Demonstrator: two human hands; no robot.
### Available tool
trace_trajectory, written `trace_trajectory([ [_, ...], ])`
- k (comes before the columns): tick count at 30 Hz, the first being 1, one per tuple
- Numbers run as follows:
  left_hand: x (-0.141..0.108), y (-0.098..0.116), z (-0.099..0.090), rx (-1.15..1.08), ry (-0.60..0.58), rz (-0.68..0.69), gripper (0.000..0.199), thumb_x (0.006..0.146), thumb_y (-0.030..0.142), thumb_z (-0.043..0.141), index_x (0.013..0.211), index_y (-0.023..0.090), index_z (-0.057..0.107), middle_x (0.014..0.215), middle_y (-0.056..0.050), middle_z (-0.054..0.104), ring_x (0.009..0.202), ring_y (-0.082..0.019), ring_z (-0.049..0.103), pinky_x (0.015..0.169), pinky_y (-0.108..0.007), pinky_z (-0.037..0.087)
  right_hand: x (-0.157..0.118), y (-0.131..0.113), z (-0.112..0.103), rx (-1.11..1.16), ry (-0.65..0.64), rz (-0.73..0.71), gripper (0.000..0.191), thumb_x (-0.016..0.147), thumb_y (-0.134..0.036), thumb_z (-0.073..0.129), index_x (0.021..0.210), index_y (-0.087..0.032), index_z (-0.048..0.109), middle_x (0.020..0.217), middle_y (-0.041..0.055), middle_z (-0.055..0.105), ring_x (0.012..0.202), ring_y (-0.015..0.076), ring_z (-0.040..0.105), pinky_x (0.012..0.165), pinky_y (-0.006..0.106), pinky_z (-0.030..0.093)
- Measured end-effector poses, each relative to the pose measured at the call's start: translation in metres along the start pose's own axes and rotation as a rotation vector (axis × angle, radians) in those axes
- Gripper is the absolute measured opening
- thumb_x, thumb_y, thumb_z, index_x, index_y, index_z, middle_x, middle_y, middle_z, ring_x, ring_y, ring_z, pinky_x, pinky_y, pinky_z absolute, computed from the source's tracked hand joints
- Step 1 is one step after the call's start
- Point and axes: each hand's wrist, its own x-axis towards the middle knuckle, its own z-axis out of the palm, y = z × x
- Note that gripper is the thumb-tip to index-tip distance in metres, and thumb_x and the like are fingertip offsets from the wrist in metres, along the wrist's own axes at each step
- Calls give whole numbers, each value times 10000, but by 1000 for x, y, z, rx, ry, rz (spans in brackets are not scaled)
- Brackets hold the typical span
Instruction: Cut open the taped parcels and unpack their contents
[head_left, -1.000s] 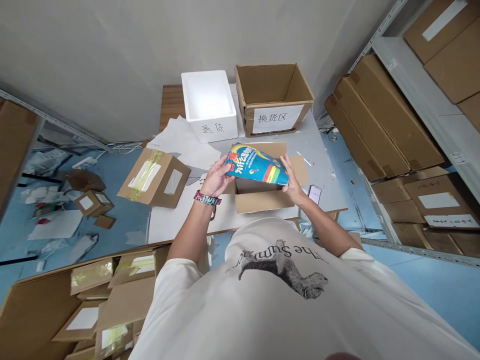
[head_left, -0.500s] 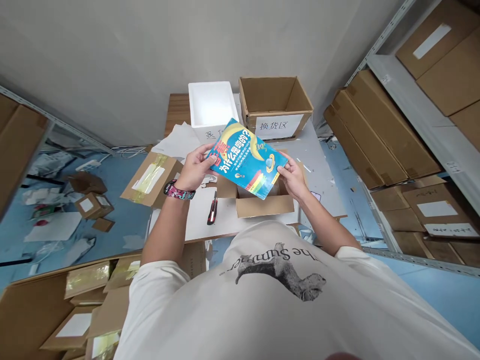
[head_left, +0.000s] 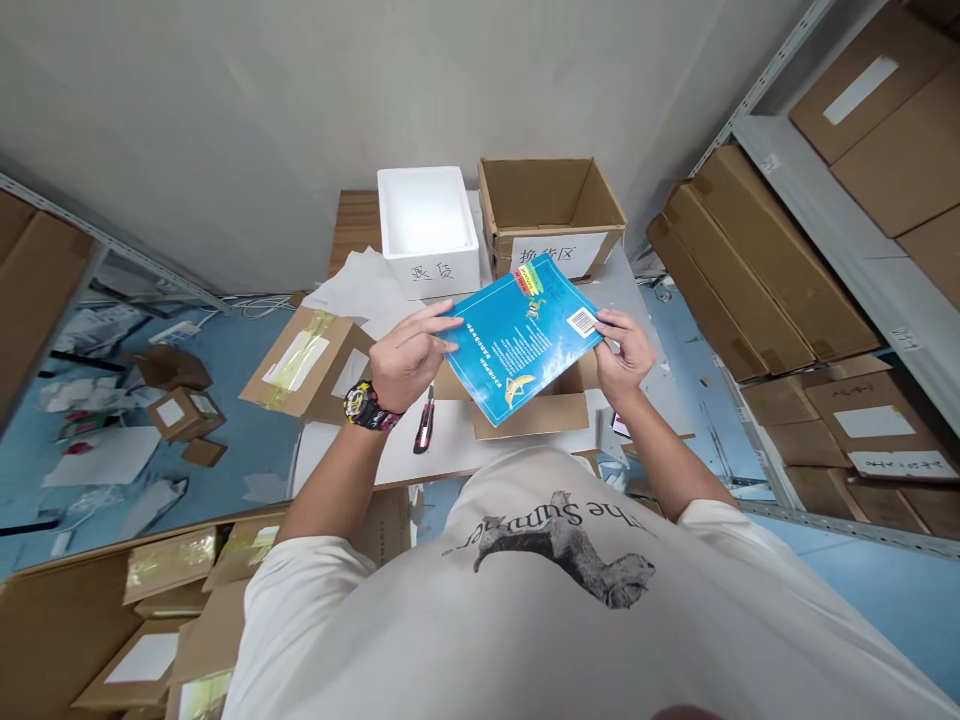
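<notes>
A thin blue book (head_left: 517, 335) is held tilted above the table, its back cover with a barcode facing me. My left hand (head_left: 411, 355) grips its left edge, and my right hand (head_left: 622, 352) pinches the right corner beside the barcode. Beneath the book stands an open cardboard box (head_left: 536, 415), mostly covered by it, so its contents are hidden. A red and black utility knife (head_left: 424, 425) lies on the white tabletop (head_left: 390, 455), left of that box.
Behind are a white foam box (head_left: 433, 270) and an open carton (head_left: 551, 190) with a handwritten label. A taped parcel (head_left: 304, 362) sits at the table's left. Stacked cartons (head_left: 772, 260) fill the right shelf. More parcels (head_left: 154, 655) lie in a large box at lower left.
The book has been turned over from its front cover to its back cover. Both hands have shifted to the right and slightly lower with it.
</notes>
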Motion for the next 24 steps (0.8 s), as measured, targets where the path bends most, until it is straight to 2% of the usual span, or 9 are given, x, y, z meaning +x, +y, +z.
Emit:
trace_trajectory([
  [3,0,-8,6,13,113,-112,220,1057,489,845,978,284,831,1145,-48,891,1281,-335,863,1224,-608,693,5,-3,-4,-9,-76,65,257,1091,-558,791,1024,-325,878,1089,82,883,1112,336,866,1123,631,711],
  [6,7,-18,10,-50,165,-260,240,992,448,904,1111,244,862,1110,-48,889,1082,-281,873,1040,-456,754,11,-2,-3,15,-228,251,288,1042,-573,832,1067,-293,894,1013,62,866,964,289,832,972,523,733],
  [8,13,-25,13,-137,120,-374,357,957,491,922,1168,211,859,1090,-56,891,961,-246,854,870,-371,755,14,2,1,82,-345,442,372,995,-623,851,1077,-263,893,924,41,841,818,246,781,826,445,715],
  [11,18,-37,18,-232,18,-550,488,920,582,921,1164,167,842,973,-64,871,764,-207,816,660,-304,702,12,8,8,194,-487,702,498,885,-704,907,1018,-225,878,772,14,782,649,197,688,660,366,643],
  [14,19,-45,22,-288,-35,-644,569,911,636,920,1202,160,813,841,-32,818,618,-190,789,548,-269,645,10,9,10,250,-504,811,545,785,-730,968,974,-229,866,720,-1,763,606,179,663,600,333,608],
  [16,21,-46,21,-313,-41,-609,593,927,636,922,1276,173,794,841,-18,815,575,-180,780,513,-250,619,11,5,8,274,-471,799,528,802,-721,969,984,-236,867,743,1,780,621,179,681,596,326,611],
  [19,30,-40,13,-289,5,-445,546,977,589,912,1334,195,788,945,-23,849,593,-156,785,542,-240,633,15,-6,2,264,-390,672,475,886,-685,943,1045,-244,873,821,14,818,660,185,716,631,337,642],
  [21,38,-31,5,-224,69,-300,431,1021,528,892,1299,211,806,1003,-20,859,676,-157,819,629,-256,680,19,-15,0,203,-296,527,421,943,-650,922,1073,-252,877,892,29,841,732,205,762,707,366,683],
  [24,48,-17,-7,-104,169,-28,154,1053,376,866,1144,255,839,1046,-15,869,925,-199,884,870,-340,751,22,-26,-1,96,-121,280,310,1001,-579,906,1034,-272,883,987,60,861,931,263,835,889,455,727],
])
